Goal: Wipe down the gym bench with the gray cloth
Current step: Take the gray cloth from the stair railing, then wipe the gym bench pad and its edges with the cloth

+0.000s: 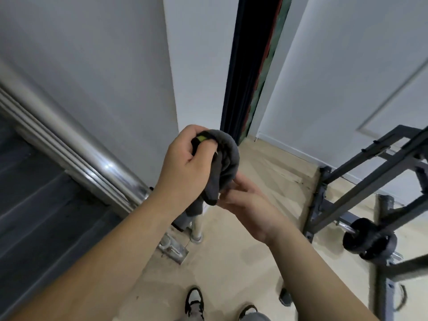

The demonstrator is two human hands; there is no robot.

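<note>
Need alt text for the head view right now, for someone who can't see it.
Seen from above, a person's left hand and right hand bunch a gray cloth in mid-air, not touching any equipment. A dark metal gym frame with black weight plates stands to the right on a beige floor, and two shoes show below.
</note>
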